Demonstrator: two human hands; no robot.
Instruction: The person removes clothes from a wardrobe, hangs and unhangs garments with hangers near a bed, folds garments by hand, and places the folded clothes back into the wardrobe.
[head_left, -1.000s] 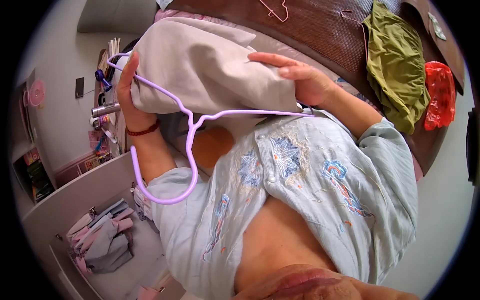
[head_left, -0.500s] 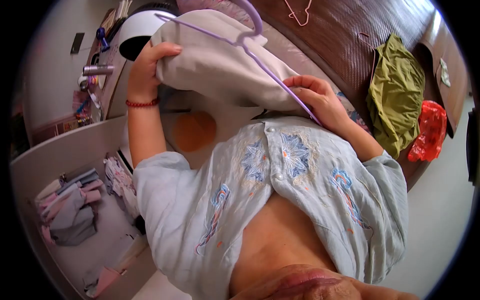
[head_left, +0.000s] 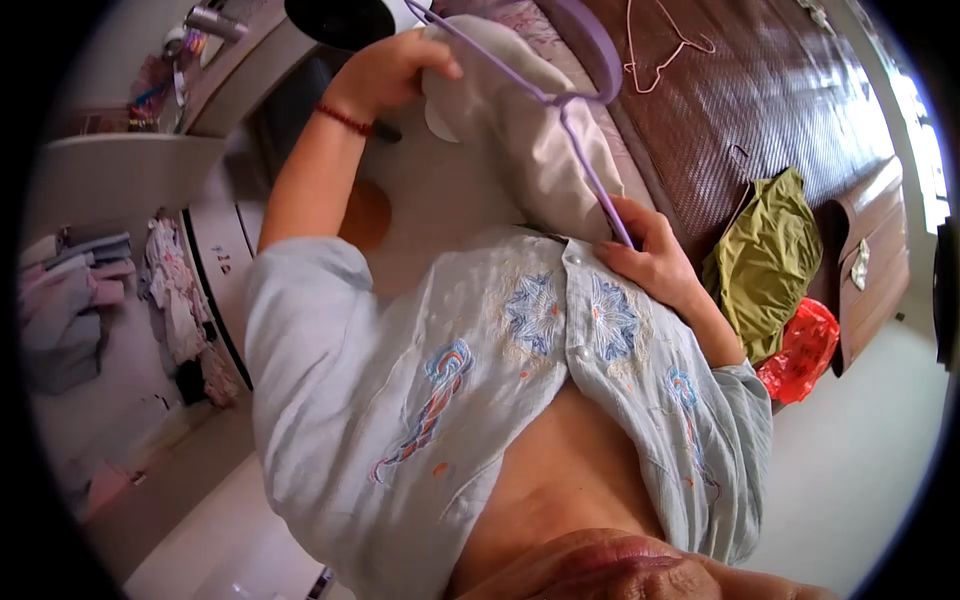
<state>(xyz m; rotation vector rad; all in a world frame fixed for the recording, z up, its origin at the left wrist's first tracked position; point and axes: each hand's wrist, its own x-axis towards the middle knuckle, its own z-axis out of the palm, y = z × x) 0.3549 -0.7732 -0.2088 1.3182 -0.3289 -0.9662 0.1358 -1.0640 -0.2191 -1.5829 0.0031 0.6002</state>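
Note:
A beige garment [head_left: 500, 100], of a kind I cannot make out, hangs in folds in front of my waist. At its upper left edge is my left hand [head_left: 395, 75], with a red bead bracelet at the wrist; its thumb lies over the cloth and its other fingers are partly hidden. A purple clothes hanger [head_left: 590, 165] lies across the garment, its wide hook pointing up and right. My right hand [head_left: 650, 250] pinches the hanger's lower end beside the garment's edge, close to my embroidered light blue shirt [head_left: 420, 330].
Right of me, an olive green garment [head_left: 765, 265] and a red plastic bag [head_left: 800, 350] lie by a brown mat-covered bed [head_left: 690, 130] with a pink hanger [head_left: 655, 60]. At left stands an open compartment with folded clothes [head_left: 75, 310]. An orange round thing [head_left: 365, 215] is below.
The view has swung, so surroundings shift. The garment has narrowed and bunched between my hands. My right hand has come onto the hanger's end; my left hand remains at the cloth's edge.

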